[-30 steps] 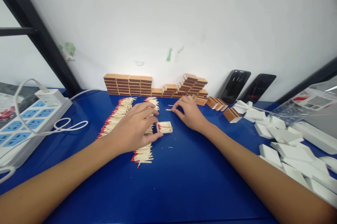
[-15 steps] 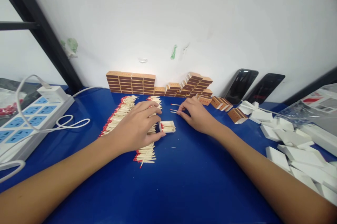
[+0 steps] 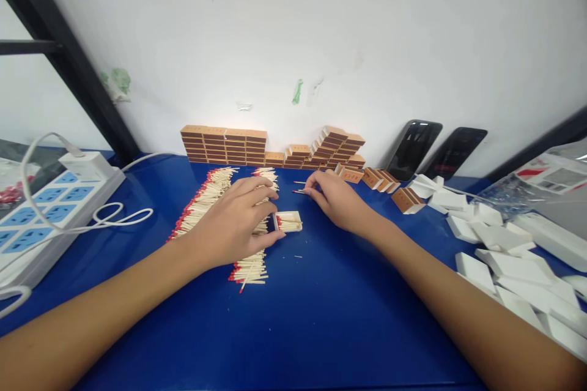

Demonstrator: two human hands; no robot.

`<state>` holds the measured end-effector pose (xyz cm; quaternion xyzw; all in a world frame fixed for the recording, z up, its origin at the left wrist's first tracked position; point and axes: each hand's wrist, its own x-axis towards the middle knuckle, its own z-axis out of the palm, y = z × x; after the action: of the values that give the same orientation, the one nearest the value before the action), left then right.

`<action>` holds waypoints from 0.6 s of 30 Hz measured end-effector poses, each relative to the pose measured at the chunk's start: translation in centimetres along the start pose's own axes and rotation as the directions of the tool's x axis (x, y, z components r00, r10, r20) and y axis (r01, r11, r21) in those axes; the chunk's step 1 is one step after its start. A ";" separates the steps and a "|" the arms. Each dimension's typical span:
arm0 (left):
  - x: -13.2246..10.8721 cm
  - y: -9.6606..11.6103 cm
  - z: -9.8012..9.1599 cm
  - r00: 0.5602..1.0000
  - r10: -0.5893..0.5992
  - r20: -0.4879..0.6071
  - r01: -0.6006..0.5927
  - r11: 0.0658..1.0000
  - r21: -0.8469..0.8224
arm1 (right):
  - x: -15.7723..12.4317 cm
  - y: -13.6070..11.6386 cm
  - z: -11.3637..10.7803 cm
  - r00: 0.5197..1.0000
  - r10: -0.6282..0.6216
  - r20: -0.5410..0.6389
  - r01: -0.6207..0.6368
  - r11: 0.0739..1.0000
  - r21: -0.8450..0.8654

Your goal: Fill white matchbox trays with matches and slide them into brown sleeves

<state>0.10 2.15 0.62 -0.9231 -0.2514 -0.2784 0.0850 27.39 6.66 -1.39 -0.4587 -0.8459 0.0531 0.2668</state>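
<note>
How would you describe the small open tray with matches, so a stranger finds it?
On the blue table, find the long row of red-tipped matches. The tray lies just right of it, beside the thumb of the left hand. Unlike the white boxes heaped far right, it shows matches inside.

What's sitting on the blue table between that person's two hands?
A small white tray holding matches, touching the left hand and apart from the right hand; the head view shows it.
</note>
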 end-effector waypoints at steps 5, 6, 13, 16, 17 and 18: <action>0.0 0.0 0.0 1.000 -0.007 -0.001 0.007 1.000 -0.004 | 0.1 0.1 -0.2 0.998 -0.010 -0.062 0.014 0.997 0.074; 0.0 0.0 0.0 1.000 -0.010 0.001 0.010 1.000 -0.007 | 0.1 0.1 -0.2 0.998 -0.015 -0.065 0.021 0.996 0.087; 0.0 0.0 0.2 1.000 -0.005 0.001 0.005 1.000 -0.015 | 0.4 -0.5 0.0 0.964 0.264 -0.021 -0.232 0.882 0.410; 0.0 -0.1 0.2 1.000 -0.004 -0.004 0.004 1.000 -0.014 | 0.3 0.0 -0.1 0.961 0.275 -0.013 -0.249 0.889 0.384; 0.0 -0.1 0.2 1.000 -0.005 -0.004 0.005 1.000 -0.013 | 0.2 0.2 -0.1 0.966 0.258 -0.014 -0.238 0.910 0.341; 0.0 -0.1 0.2 1.000 -0.007 -0.004 0.007 1.000 -0.011 | 0.1 0.4 -0.1 0.972 0.236 -0.016 -0.221 0.931 0.291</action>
<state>0.16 2.28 0.40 -0.9222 -0.2528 -0.2817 0.0793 27.74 6.94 -1.43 -0.5114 -0.7631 0.1943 0.3440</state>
